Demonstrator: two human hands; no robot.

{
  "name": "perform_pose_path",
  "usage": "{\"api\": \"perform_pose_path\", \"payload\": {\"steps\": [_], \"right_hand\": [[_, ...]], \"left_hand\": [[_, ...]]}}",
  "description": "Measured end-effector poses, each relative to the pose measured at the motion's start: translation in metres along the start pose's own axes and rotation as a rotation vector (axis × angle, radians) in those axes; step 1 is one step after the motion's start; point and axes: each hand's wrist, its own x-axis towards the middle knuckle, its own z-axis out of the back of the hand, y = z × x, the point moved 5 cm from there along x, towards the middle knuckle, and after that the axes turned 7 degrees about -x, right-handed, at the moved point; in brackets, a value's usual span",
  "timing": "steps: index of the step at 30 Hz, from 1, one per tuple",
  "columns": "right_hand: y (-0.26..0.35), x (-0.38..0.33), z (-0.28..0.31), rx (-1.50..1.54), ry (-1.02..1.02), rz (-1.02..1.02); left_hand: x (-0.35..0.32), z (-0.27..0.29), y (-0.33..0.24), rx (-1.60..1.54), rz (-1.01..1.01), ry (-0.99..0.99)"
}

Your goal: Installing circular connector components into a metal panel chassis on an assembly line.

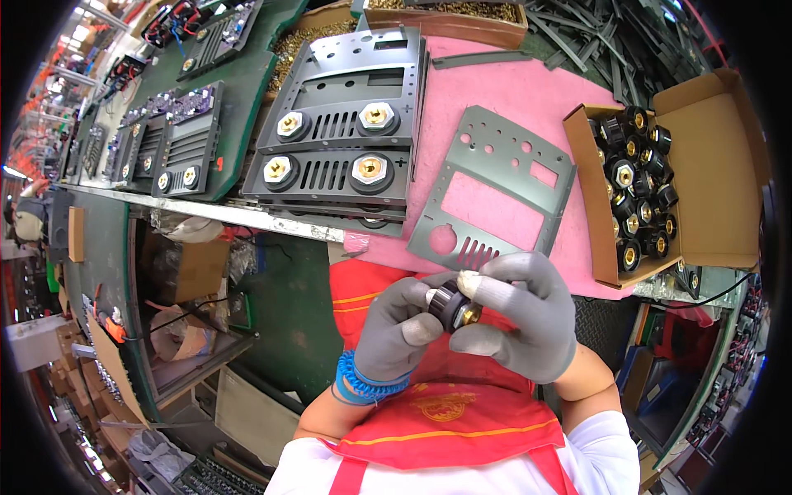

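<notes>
Gloved left hand and right hand pinch 1 small black round socket with brass core, fingers closed on its ribbed collar; it looks rigid, dense, easily gripped.

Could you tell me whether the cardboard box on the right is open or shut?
Open: the cardboard box has its flaps folded back, showing black connectors with brass centres packed inside.
</notes>
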Motion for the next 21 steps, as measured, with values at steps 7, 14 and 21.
{"api": "perform_pose_path", "payload": {"steps": [7, 14, 21], "right_hand": [[0.011, -0.013, -0.004, -0.238, -0.039, 0.020], [0.005, -0.017, -0.005, -0.087, -0.059, 0.063], [0.026, -0.003, -0.010, 0.127, 0.370, 0.424]], "left_hand": [[0.002, 0.004, 0.016, 0.048, -0.090, -0.047], [-0.005, 0.015, 0.013, 0.105, -0.003, -0.027], [-0.009, 0.015, 0.020, -0.132, 0.283, -0.028]]}}
